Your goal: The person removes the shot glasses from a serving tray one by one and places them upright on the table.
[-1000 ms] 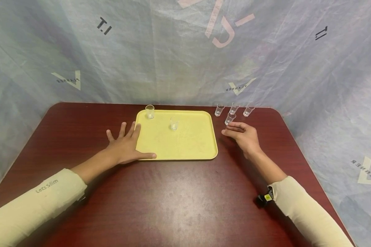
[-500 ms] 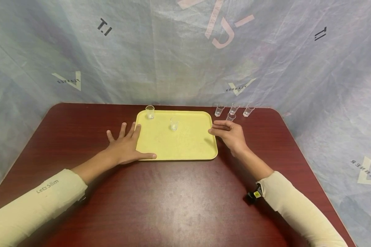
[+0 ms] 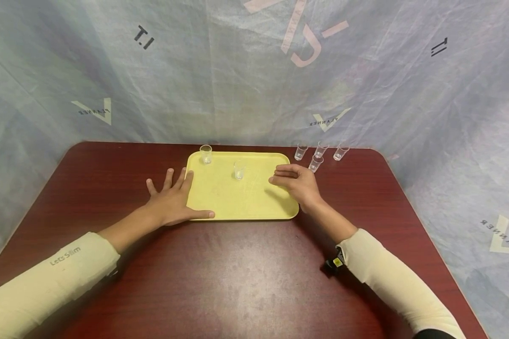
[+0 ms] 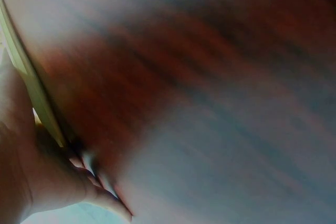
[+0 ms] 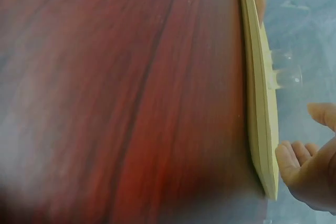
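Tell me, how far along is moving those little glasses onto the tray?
Two small clear glasses stand on the yellow tray. In hand: nothing; the right hand hovers empty over the tray's right side, while the left hand lies flat on the tray's left edge. Four glasses remain on the table beside the tray.

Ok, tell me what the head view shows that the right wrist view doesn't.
Only the head view shows the left hand flat at the tray's left edge, four small clear cups on the table beyond the tray, and the backdrop. Only the right wrist view shows the tray's rim edge-on. Both show the yellow tray, a clear cup on it, the right hand and the table.
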Demonstrator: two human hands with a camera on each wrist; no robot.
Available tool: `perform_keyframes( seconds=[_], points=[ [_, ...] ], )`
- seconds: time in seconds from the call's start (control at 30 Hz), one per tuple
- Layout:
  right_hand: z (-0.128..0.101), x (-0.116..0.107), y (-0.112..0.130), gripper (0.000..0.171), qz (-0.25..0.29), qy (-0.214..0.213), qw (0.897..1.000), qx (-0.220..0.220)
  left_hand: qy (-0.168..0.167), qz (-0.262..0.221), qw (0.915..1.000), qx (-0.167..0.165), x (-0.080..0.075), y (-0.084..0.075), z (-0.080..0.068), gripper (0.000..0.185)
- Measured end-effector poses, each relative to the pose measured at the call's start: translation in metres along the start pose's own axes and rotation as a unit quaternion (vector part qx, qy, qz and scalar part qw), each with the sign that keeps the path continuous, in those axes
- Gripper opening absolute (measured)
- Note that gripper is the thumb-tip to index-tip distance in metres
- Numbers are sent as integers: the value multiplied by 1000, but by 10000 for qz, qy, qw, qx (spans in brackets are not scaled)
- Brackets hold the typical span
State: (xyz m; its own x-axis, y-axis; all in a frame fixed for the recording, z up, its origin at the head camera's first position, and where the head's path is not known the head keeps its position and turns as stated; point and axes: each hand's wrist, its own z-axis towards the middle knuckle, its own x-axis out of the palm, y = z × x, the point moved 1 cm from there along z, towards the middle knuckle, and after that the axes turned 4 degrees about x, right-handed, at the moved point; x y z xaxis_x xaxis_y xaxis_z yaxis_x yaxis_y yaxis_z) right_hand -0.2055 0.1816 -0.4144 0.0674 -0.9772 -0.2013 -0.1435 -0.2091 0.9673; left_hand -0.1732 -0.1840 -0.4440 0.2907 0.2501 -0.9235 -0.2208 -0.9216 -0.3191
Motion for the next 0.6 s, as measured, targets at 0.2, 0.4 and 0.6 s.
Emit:
perform_keyframes(
  seconds=[0.2, 0.4, 0.6],
  points=[
    [4, 10, -1, 55, -71, 65, 10000, -12, 5, 22, 10000, 3, 0, 1, 1, 162],
    [6, 21, 1, 53, -62, 86, 9999, -45, -14, -11, 10000, 26, -1, -1, -1, 160],
    [7, 31, 4, 52, 21, 140, 9999, 0, -18, -18, 10000, 43, -2, -1, -2, 160]
  ],
)
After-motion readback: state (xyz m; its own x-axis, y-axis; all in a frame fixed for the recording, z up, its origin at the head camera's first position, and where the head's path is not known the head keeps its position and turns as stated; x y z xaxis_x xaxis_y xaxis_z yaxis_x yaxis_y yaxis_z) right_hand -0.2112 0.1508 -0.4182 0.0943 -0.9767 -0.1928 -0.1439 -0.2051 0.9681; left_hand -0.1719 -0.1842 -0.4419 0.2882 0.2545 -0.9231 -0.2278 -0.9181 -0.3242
